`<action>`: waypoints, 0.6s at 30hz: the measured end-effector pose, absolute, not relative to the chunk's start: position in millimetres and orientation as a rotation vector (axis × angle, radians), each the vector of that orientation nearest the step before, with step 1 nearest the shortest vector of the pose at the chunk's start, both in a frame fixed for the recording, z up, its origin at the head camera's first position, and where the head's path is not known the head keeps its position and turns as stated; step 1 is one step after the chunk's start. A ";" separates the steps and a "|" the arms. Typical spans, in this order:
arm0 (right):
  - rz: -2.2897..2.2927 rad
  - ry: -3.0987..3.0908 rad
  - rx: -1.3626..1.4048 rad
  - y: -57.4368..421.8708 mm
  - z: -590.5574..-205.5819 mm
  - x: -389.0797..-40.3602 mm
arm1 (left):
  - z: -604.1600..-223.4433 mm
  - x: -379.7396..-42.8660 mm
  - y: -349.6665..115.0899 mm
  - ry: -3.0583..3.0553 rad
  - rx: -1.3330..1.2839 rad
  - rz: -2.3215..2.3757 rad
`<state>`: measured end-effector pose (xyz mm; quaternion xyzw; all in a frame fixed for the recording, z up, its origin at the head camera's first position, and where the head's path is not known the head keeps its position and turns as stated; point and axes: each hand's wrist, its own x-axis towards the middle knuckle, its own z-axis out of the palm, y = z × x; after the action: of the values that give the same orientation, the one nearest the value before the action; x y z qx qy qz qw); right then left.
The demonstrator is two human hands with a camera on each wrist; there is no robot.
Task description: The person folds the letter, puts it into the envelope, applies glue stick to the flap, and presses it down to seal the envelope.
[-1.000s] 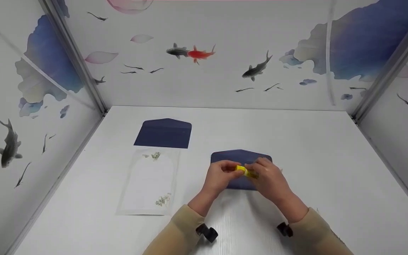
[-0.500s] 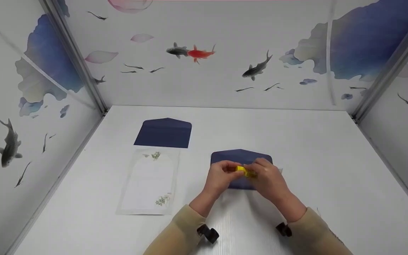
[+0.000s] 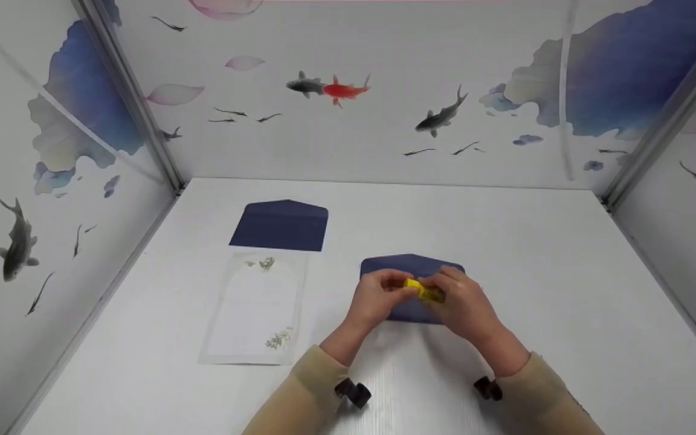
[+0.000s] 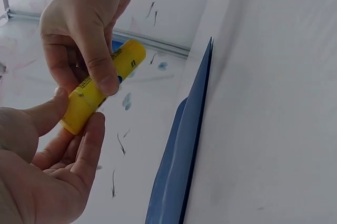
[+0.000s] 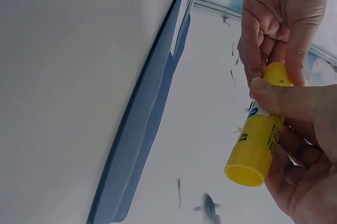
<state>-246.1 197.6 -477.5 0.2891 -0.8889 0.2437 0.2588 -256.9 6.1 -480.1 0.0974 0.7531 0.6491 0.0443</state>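
Note:
Both hands hold a yellow glue stick (image 3: 431,293) between them, above a dark blue envelope (image 3: 411,313). My left hand (image 3: 378,299) pinches one end of the stick with thumb and fingertips. My right hand (image 3: 464,307) grips the stick's printed body. In the right wrist view the glue stick (image 5: 256,142) slants, and its lower end is a hollow yellow rim. A seam rings the glue stick (image 4: 84,100) near the left fingertips in the left wrist view. The envelope lies with its pointed flap spread away from me; the hands cover part of it.
A second dark blue envelope (image 3: 278,226) lies at the back left. In front of it is a translucent sheet with a floral-printed card (image 3: 254,308). White walls with painted fish (image 3: 342,90) enclose the white table (image 3: 505,223) at the back and sides.
Both hands stay over the envelope with the glue stick between them. They have shifted only slightly, and a little more of the stick shows between the fingers.

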 end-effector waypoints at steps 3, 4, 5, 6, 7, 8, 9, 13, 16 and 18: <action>0.674 -2.462 0.752 201.8 -474.4 -245.9 | -480.1 -258.6 5.2 2.396 0.342 1.874; 0.681 -2.482 0.730 203.1 -473.9 -246.4 | -480.3 -258.7 4.2 2.455 0.343 1.799; 0.690 -2.506 0.702 204.7 -473.4 -247.0 | -480.6 -258.8 3.1 2.528 0.349 1.695; 0.700 -2.533 0.669 206.6 -472.9 -247.8 | -480.3 -258.8 2.2 2.604 0.348 1.569; 0.715 -2.557 0.638 208.7 -472.4 -248.9 | -480.1 -258.7 1.4 2.677 0.347 1.426; 0.733 -2.581 0.609 210.8 -471.6 -249.8 | -479.9 -258.1 0.6 2.746 0.356 1.265; 0.747 -2.603 0.582 212.6 -470.9 -250.8 | -479.7 -257.3 0.2 2.804 0.369 1.094; 0.791 -2.662 0.528 217.5 -467.8 -254.1 | -481.7 -253.3 1.5 2.927 0.493 0.520; 0.797 -2.677 0.505 219.9 -467.1 -256.4 | -483.7 -249.4 2.7 2.933 0.568 0.294; 0.804 -2.682 0.491 222.3 -467.2 -258.1 | -484.9 -247.9 2.8 2.913 0.593 0.223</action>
<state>-258.1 222.3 -467.2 0.1708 -0.9330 0.2796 0.1488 -247.9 2.8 -484.9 0.1984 0.9740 0.0746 0.0802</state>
